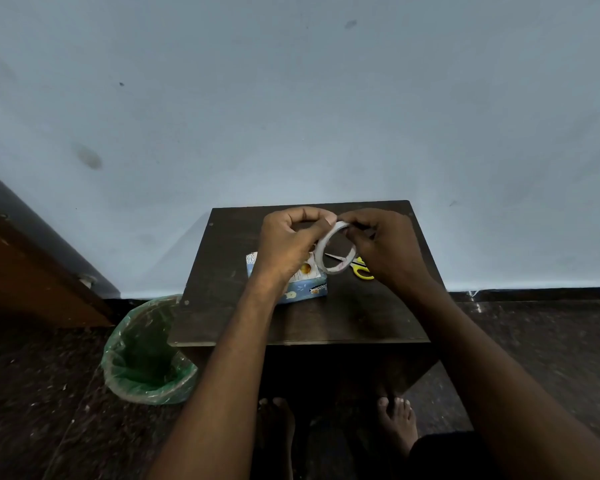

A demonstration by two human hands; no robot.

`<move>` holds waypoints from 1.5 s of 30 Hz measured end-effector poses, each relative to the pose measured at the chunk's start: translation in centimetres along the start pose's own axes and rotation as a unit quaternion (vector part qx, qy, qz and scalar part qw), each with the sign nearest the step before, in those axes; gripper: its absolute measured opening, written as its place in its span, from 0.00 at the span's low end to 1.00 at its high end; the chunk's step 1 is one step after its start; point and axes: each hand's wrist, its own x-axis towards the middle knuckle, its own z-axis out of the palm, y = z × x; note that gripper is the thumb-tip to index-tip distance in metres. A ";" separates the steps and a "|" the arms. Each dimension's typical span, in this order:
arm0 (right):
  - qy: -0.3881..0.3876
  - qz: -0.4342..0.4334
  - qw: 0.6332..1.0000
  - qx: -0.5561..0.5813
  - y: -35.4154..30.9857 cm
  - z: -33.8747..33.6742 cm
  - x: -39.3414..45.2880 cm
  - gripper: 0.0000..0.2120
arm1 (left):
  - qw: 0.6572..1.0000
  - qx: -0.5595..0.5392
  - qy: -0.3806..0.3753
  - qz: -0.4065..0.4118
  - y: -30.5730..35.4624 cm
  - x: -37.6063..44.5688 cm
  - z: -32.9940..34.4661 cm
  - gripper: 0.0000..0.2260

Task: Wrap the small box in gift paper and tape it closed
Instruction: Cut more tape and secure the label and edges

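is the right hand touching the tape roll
Touching. The head view shows the right hand with its fingers pinching the top rim of the tape roll, no gap there, while the left hand grips it too.

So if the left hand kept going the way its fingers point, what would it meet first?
The left hand pinches the tape roll at its top, fingers pointing right. Going on, it would probably first meet the right hand, whose fingertips seem to touch the same spot; depth is unclear.
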 end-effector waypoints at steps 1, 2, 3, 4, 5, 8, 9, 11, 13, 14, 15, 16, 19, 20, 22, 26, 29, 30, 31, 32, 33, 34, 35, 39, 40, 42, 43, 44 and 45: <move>-0.011 0.007 1.000 0.001 0.1 0.0 0.0 0.10 | 1.000 -0.002 0.008 0.001 -0.1 0.1 0.1 0.02; -0.024 0.012 1.000 0.000 0.3 0.0 0.1 0.10 | 1.000 -0.012 0.016 -0.004 -0.1 0.2 0.2 0.02; -0.037 0.017 0.999 -0.001 0.3 0.0 0.1 0.10 | 0.999 -0.024 0.023 -0.011 -0.1 0.2 0.2 0.03; -0.049 0.023 0.999 0.000 0.4 0.0 0.2 0.09 | 0.999 -0.034 0.027 -0.018 -0.2 0.3 0.2 0.04; -0.059 0.029 0.998 0.005 0.4 -0.1 0.2 0.09 | 0.998 -0.044 0.029 -0.023 -0.2 0.3 0.2 0.05; -0.090 0.037 0.995 0.024 0.4 -0.1 0.2 0.10 | 0.995 -0.088 0.033 -0.038 -0.4 0.2 0.4 0.07; -0.104 0.038 0.993 0.033 0.4 -0.1 0.2 0.10 | 0.993 -0.103 0.036 -0.045 -0.5 0.2 0.4 0.07; -0.127 0.048 0.990 0.047 0.5 0.0 0.3 0.12 | 0.990 -0.125 0.039 -0.056 -0.5 0.3 0.4 0.08; -0.135 0.058 0.988 0.054 0.5 0.0 0.3 0.12 | 0.989 -0.135 0.036 -0.057 -0.5 0.3 0.4 0.08; -0.134 0.062 0.987 0.057 0.5 0.0 0.2 0.12 | 0.990 -0.129 0.026 -0.051 -0.4 0.3 0.3 0.08; -0.132 0.067 0.987 0.060 0.5 -0.1 0.2 0.11 | 0.992 -0.116 0.010 -0.041 -0.4 0.3 0.1 0.08; -0.130 0.070 0.987 0.062 0.5 -0.2 0.2 0.10 | 0.994 -0.101 -0.011 -0.030 -0.3 0.2 0.0 0.07; -0.133 0.079 0.984 0.084 0.8 -0.4 0.1 0.10 | 0.996 -0.071 -0.060 -0.011 0.0 0.1 -0.3 0.10; -0.132 0.080 0.983 0.097 0.7 -0.4 0.1 0.09 | 0.996 -0.061 -0.063 -0.006 0.0 0.0 -0.2 0.11; -0.123 0.093 0.977 0.150 0.4 -0.3 0.2 0.10 | 0.998 -0.034 -0.056 0.009 0.0 0.0 0.0 0.11; -0.100 0.102 0.957 0.253 -0.1 -0.1 0.2 0.13 | 0.999 -0.014 -0.032 0.014 -0.4 0.0 0.1 0.08; -0.091 0.077 0.955 0.272 -0.1 0.0 0.1 0.12 | 1.000 -0.013 -0.024 0.009 -0.3 0.0 -0.1 0.07; -0.091 0.069 0.955 0.272 0.1 0.1 0.0 0.12 | 1.000 -0.010 -0.023 0.010 -0.2 0.0 -0.1 0.07; -0.090 0.064 0.956 0.271 0.2 0.2 0.0 0.11 | 1.000 -0.005 -0.023 0.013 -0.2 -0.1 -0.1 0.07; -0.088 0.058 0.958 0.266 0.2 0.3 0.0 0.11 | 1.000 0.002 -0.023 0.016 -0.2 -0.1 -0.2 0.08; -0.087 0.055 0.959 0.265 0.2 0.3 0.0 0.12 | 1.000 0.007 -0.024 0.018 -0.3 -0.1 -0.2 0.08; -0.086 0.054 0.958 0.268 0.2 0.3 0.1 0.12 | 0.999 0.012 -0.026 0.021 -0.4 0.0 -0.2 0.08; -0.085 0.056 0.957 0.273 0.1 0.2 0.1 0.12 | 0.999 0.014 -0.028 0.022 -0.5 0.1 -0.2 0.09; -0.086 0.059 0.956 0.275 -0.1 0.1 0.1 0.14 | 0.999 0.008 -0.029 0.012 -0.5 0.1 -0.1 0.12; -0.086 0.060 0.955 0.277 -0.2 0.1 0.1 0.15 | 1.000 0.002 -0.028 0.007 -0.5 0.1 -0.2 0.12; -0.086 0.063 0.953 0.284 -0.2 0.0 0.1 0.14 | 1.000 -0.008 -0.024 0.001 -0.6 0.1 -0.2 0.09; -0.086 0.065 0.952 0.286 -0.3 0.0 0.1 0.14 | 1.000 -0.014 -0.022 0.000 -0.7 0.1 -0.3 0.08; -0.085 0.066 0.951 0.288 -0.3 0.1 0.1 0.13 | 1.000 -0.020 -0.019 0.001 -0.7 0.1 -0.3 0.07; -0.084 0.069 0.950 0.291 -0.3 0.1 0.1 0.13 | 1.000 -0.026 -0.014 0.003 -0.7 0.1 -0.2 0.07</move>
